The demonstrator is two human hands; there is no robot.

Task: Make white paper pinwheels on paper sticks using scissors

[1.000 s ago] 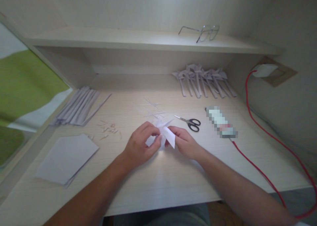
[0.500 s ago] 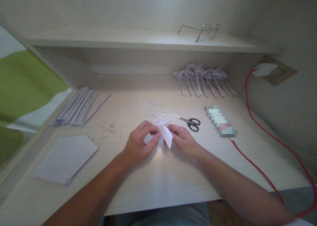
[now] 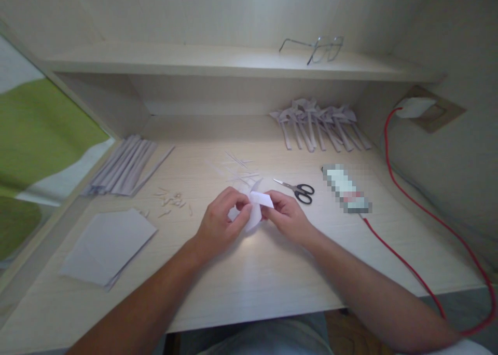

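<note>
Above the desk's middle, a white paper pinwheel (image 3: pixel 256 215) with folded blades is held between both hands. My left hand (image 3: pixel 223 217) pinches it near its centre with thumb and forefinger. My right hand (image 3: pixel 287 216) grips its right side, the fingertips partly behind a blade. Just beyond the pinwheel lie several thin paper strips (image 3: pixel 238 161). Black-handled scissors (image 3: pixel 298 190) rest beyond my right hand, blades pointing left. Left of my left hand are several small pale, thin pieces (image 3: pixel 171 199), too small to name.
Rolled paper sticks (image 3: pixel 120 165) lie at the left, behind a stack of paper sheets (image 3: pixel 111 246). Several paper pinwheels on sticks (image 3: pixel 319 124) sit at the back right. A blurred-out phone (image 3: pixel 346 189) has a red cable (image 3: pixel 404 256). Glasses (image 3: pixel 324 49) rest on the shelf (image 3: pixel 175 59).
The pinwheel has turned in my hands: the blade that pointed down toward me now points right. Both hands stay in nearly the same place.
</note>
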